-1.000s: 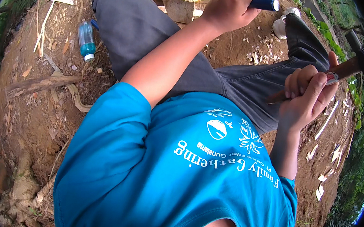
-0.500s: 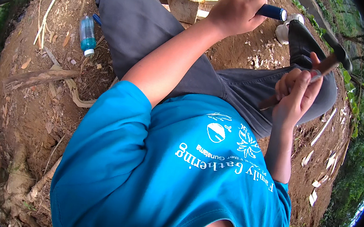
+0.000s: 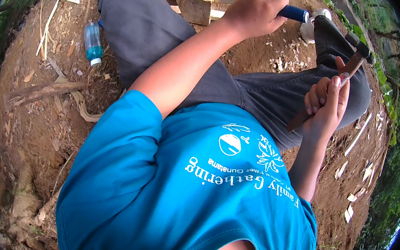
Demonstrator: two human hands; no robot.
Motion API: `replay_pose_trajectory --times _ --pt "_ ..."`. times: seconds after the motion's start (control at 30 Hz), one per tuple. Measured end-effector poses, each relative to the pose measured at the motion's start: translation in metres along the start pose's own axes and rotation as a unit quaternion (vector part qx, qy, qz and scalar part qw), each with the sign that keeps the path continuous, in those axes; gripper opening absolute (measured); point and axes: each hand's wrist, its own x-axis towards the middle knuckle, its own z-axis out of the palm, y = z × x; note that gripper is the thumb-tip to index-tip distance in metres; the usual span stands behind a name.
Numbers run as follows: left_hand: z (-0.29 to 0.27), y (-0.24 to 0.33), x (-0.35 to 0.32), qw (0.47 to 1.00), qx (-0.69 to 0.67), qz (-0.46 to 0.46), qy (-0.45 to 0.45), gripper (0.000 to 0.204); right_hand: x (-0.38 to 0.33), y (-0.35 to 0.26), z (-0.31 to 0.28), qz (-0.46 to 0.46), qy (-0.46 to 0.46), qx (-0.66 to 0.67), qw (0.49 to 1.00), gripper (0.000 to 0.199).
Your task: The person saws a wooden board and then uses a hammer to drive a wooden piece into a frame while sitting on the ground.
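left hand (image 3: 255, 13) gripping one blue handle (image 3: 295, 13), right hand (image 3: 327, 100) one hammer (image 3: 354, 64)

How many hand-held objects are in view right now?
2: a dark blue cylinder in the left hand, and a hammer in the right hand. Anything small inside either grip would be hidden.

left forearm (image 3: 182, 68) angled inward, left fingers (image 3: 279, 2) clenched; right fingers (image 3: 313, 95) curled

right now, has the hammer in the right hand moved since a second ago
Yes: against the wooden block on the ground, the hammer has swung to the left, bringing its head nearer the block.
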Motion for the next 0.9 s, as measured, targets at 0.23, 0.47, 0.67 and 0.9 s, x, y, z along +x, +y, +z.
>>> replay_pose_trajectory --times 0.23,0.47,0.67,0.9 --pt "-0.02 0.013 0.02 0.989 -0.044 -0.027 0.138 0.015 -0.002 0.013 -0.001 0.069 -0.053 0.004 0.996 0.045" --pt "-0.02 0.007 0.023 0.991 -0.037 -0.012 0.126 0.018 0.008 0.004 0.006 0.058 -0.036 -0.008 0.998 0.046" --pt "-0.011 0.001 0.015 0.991 -0.038 -0.015 0.125 0.018 0.009 0.002 0.01 0.053 -0.042 -0.017 0.998 0.046" --pt "-0.009 -0.002 0.015 0.991 -0.073 -0.028 0.112 0.014 0.008 -0.001 0.015 0.059 -0.05 -0.01 0.997 0.046"
